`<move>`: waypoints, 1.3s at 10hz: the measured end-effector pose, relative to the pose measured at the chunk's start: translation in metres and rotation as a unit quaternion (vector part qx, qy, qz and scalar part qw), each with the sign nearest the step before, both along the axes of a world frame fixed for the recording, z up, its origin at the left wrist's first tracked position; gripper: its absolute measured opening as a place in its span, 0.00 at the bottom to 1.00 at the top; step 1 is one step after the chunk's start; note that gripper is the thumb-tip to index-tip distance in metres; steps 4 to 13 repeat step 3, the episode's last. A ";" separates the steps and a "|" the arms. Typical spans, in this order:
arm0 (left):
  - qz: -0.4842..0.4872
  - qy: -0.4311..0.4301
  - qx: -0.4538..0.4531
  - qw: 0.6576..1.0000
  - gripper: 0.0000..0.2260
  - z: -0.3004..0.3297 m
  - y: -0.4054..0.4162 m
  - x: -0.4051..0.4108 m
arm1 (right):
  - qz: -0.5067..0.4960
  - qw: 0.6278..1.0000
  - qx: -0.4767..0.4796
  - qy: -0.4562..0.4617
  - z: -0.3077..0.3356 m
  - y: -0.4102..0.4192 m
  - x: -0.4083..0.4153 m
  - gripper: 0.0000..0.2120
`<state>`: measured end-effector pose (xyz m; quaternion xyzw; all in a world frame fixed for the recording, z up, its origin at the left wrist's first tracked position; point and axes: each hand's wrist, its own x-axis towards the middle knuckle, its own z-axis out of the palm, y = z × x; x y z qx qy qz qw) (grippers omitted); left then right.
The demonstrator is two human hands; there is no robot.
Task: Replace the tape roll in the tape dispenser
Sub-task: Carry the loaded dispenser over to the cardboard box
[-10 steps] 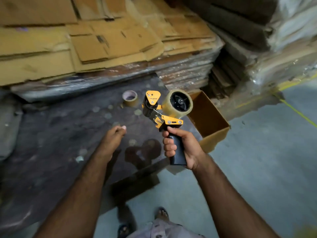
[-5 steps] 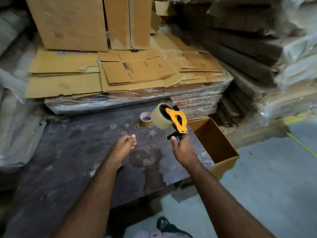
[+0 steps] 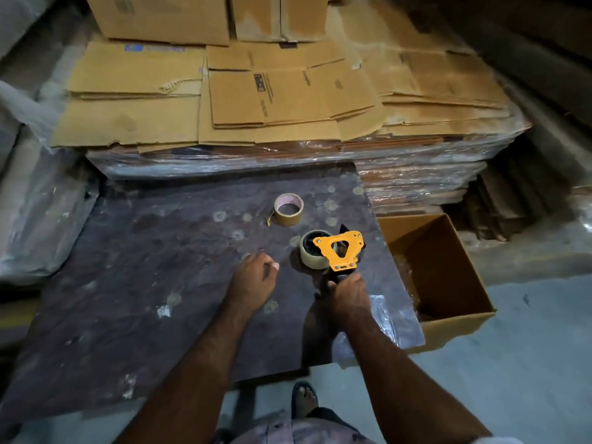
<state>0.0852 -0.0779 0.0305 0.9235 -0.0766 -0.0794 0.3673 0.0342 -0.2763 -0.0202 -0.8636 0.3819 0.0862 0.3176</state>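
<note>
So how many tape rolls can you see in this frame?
2. One clear tape roll is mounted in the yellow tape dispenser that the right hand grips by its handle; one brown tape roll stands loose on the dark table behind it. The open cardboard box may hide others.

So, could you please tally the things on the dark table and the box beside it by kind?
Tape rolls: 2, a loose brown one and a clear one mounted in the dispenser
Tape dispensers: 1, orange, gripped by the right hand
Open cardboard boxes: 1
Total: 4
</note>
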 end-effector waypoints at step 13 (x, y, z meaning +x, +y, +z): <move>-0.014 -0.026 0.072 0.997 0.09 -0.010 -0.013 0.012 | 0.121 0.991 -0.062 0.019 -0.005 -0.024 0.017 0.19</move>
